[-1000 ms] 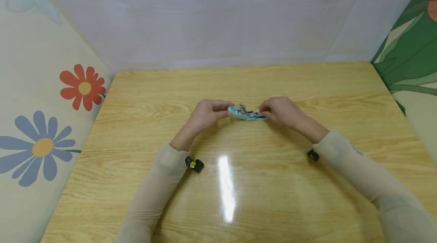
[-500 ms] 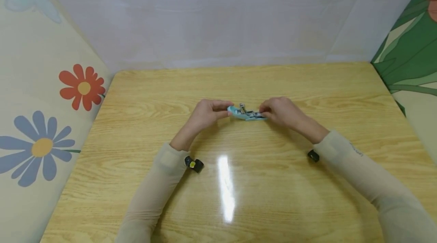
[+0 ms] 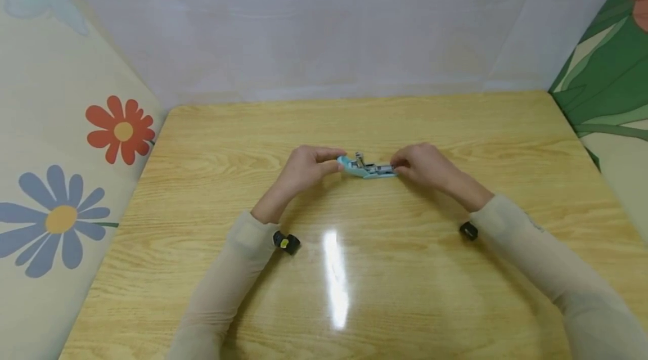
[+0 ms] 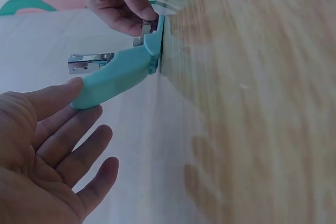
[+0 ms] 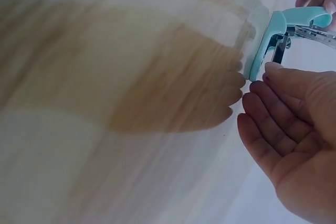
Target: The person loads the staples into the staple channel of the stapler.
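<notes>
A turquoise stapler (image 3: 356, 170), folded wide apart at its hinge, lies low over the wooden table (image 3: 400, 270) between both hands. My left hand (image 3: 302, 171) pinches the end of its raised cover (image 4: 118, 76) between thumb and fingers. From the cover a metal arm (image 4: 90, 62) sticks out. At the other end my right hand (image 3: 426, 165) pinches the tip of the stapler's base; in the right wrist view its thumb (image 5: 289, 80) lies against the dark metal piece (image 5: 279, 51) above the base. The right fingertips hide part of that end.
Small black wrist cameras (image 3: 287, 243) hang by both cuffs. A white sheet (image 3: 314, 28) closes off the far side of the table. Walls with painted flowers (image 3: 123, 131) stand left and right. A bright light reflection lies on the tabletop.
My right hand has slid slightly right toward the outer end of the stapler's base, baring more of the metal there. The left hand and the stapler stay nearly where they were.
</notes>
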Available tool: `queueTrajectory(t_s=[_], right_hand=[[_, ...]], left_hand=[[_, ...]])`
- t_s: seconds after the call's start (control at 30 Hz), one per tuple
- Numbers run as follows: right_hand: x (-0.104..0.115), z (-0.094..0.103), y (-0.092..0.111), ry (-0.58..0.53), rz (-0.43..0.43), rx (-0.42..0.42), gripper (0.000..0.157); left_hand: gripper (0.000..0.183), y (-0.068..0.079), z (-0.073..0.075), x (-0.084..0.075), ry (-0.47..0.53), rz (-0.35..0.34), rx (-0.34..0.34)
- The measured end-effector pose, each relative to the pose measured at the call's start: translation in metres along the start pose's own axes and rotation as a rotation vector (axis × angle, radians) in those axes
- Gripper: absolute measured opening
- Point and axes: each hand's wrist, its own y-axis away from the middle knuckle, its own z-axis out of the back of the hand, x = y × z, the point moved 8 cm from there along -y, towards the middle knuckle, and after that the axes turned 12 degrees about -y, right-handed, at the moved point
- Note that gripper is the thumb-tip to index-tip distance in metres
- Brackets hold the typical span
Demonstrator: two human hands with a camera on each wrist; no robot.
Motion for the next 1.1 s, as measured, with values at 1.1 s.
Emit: queueTrajectory(t_s=[1.1], right_hand=[[-0.004,0.0,0.0,-0.063,0.032,-0.033,0.016]], left_hand=[[0.04,-0.038,-0.049,-0.08,-0.442,-0.217,0.016]])
